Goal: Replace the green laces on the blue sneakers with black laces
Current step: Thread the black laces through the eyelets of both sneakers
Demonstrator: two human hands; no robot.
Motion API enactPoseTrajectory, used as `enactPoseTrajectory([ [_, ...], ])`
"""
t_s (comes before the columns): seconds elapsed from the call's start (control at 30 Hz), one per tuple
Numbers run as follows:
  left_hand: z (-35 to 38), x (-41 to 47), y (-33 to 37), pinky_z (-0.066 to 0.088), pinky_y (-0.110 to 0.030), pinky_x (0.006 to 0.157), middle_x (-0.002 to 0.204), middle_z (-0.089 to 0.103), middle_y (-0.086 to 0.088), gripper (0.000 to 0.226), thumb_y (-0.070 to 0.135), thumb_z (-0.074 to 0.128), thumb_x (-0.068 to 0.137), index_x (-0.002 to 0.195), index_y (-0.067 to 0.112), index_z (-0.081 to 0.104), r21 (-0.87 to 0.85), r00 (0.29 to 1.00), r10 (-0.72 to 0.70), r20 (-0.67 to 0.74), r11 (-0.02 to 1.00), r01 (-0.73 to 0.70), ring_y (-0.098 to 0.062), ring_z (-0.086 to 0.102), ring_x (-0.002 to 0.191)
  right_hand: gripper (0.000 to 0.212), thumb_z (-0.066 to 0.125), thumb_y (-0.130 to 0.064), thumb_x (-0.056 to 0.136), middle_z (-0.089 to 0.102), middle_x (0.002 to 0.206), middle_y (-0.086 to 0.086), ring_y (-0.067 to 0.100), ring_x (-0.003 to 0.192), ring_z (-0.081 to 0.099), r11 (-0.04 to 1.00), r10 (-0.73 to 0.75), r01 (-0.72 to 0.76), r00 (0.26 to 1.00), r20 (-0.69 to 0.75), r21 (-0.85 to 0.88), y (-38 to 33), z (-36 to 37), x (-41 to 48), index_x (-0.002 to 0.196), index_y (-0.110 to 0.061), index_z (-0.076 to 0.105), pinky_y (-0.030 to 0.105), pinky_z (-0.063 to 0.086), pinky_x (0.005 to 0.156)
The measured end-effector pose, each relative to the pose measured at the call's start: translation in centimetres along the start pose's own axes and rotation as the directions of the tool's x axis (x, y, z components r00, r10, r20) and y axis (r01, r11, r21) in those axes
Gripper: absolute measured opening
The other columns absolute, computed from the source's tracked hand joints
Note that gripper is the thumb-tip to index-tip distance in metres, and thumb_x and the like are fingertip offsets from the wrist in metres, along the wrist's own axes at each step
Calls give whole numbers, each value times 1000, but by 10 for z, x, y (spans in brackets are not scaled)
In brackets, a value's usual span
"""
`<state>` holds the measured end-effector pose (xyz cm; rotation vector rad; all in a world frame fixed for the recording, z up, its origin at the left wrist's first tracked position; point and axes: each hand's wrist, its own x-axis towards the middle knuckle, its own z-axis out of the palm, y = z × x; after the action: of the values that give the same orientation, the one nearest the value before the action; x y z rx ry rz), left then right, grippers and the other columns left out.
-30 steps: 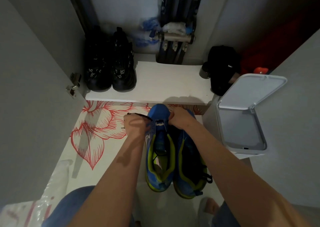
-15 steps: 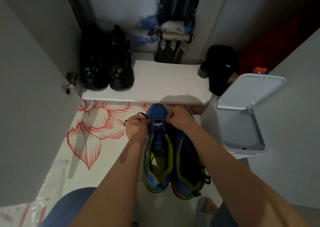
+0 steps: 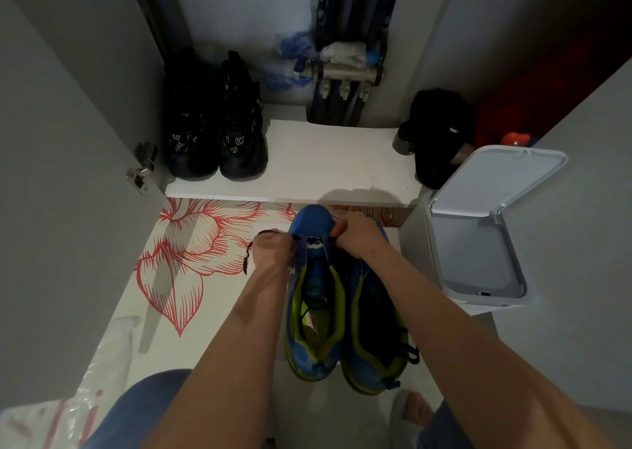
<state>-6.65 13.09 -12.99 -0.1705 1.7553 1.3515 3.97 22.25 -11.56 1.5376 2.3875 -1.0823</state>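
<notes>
Both sneakers [image 3: 374, 332] sit side by side on the floor [image 3: 219, 311], toes pointing away from me. They're blue with yellow-green collars. My left hand [image 3: 272, 252] grips the black lace [image 3: 247, 258], which loops out to the left. My right hand [image 3: 359, 235] pinches the left sneaker [image 3: 314, 315] at its front eyelets. Its throat gapes open, and more lace trails inside.

Floor [image 3: 191, 311], white with red flower print: blue sneakers [image 3: 342, 339] side by side, toes toward the shelf; white bin [image 3: 478, 243] just right of them, lid up. Low white shelf [image 3: 325, 161] beyond: black shoes [image 3: 215, 130] left, black bag [image 3: 441, 137] right.
</notes>
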Motion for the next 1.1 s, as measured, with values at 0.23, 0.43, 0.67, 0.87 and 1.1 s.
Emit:
enactPoseTrajectory([
  [0.23,1,7,-10,45,-17,54,65,57,0,13,3,72,77,78,13,63,225,985,164,-52,963,-149,-13,54,59,15,52,-9,87,63,81,12,24,79,59,999,15,-16,1000,3,47,0,0,0,80,-3,63,34,51,72],
  [0.43,0,6,-10,37,-14,36,53,50,4,32,19,70,84,57,13,54,385,953,270,-140,901,-199,-6,46,47,23,53,-6,88,68,108,14,28,101,62,998,3,-5,1000,-21,-56,1,-1,1,105,1,67,39,51,87],
  [0.67,-6,2,-5,51,-25,54,55,59,-6,28,17,40,101,81,-1,50,-172,995,-27,-95,985,10,-20,58,61,23,56,-11,84,69,104,11,26,98,62,998,-24,22,999,-25,-56,1,-1,0,102,-3,68,38,52,86],
  [0.87,2,3,-5,48,-28,62,59,55,-6,27,12,63,87,61,11,54,145,990,117,-80,984,-104,-19,52,56,26,56,-23,89,53,65,3,19,71,54,1000,-7,7,999,-32,18,2,0,2,66,-10,53,31,44,66],
  [1.1,3,7,-14,49,-27,69,61,54,1,27,8,76,76,60,15,56,169,988,127,-82,979,-112,-16,54,63,25,52,-14,89,67,112,12,28,106,60,997,-22,20,1000,-15,-72,3,1,4,108,-6,65,40,48,92],
])
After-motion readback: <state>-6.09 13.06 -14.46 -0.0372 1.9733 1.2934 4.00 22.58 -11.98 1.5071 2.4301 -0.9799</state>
